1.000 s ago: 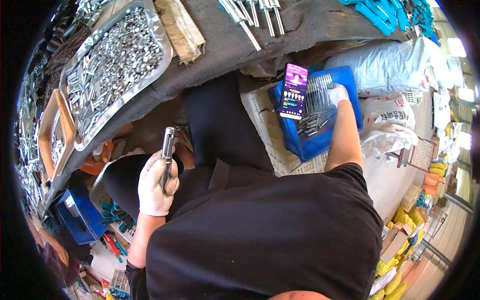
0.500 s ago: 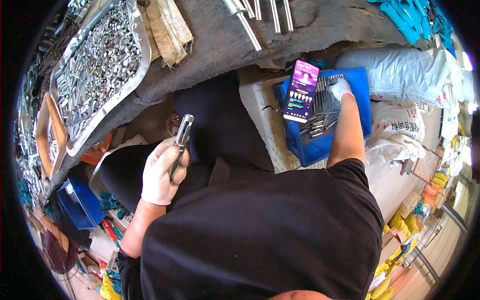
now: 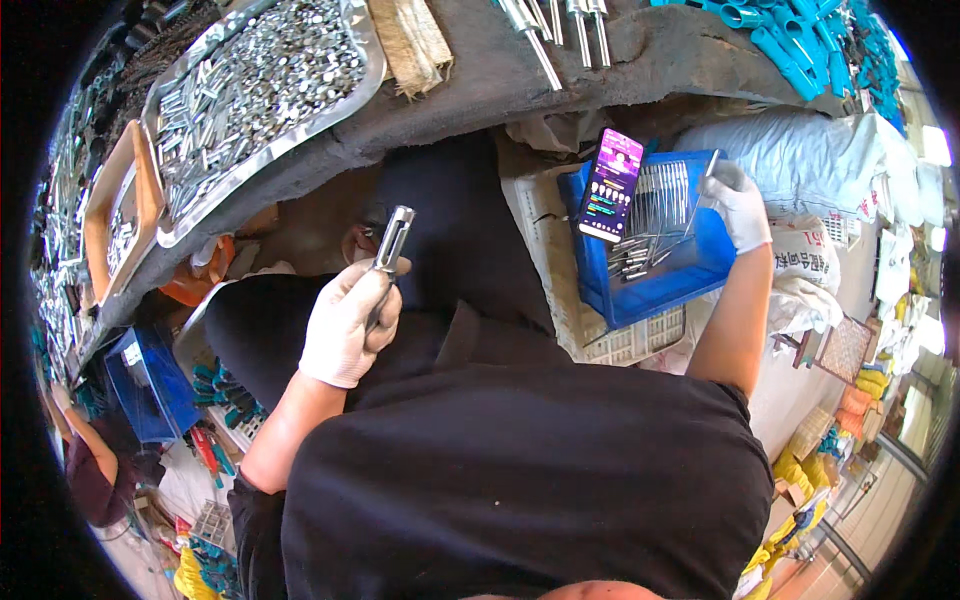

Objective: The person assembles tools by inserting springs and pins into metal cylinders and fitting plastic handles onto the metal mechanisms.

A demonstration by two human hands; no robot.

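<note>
- Left hand [image 3: 345,325], white glove: grip closed round a metal tool [image 3: 388,252].
- Right hand [image 3: 738,205]: grip pinching a thin metal rod [image 3: 700,195] over the blue bin [image 3: 650,285].
- Phone [image 3: 610,185] leaning in the bin.

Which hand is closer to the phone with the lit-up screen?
Right. The right hand is at the blue plastic bin, where the lit-up phone leans. The left hand is farther off, holding a metal tool.

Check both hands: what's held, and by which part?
Left hand: metal tool handle, gripped at its lower end. Right hand: thin metal rod, pinched at its top over the blue bin.
</note>
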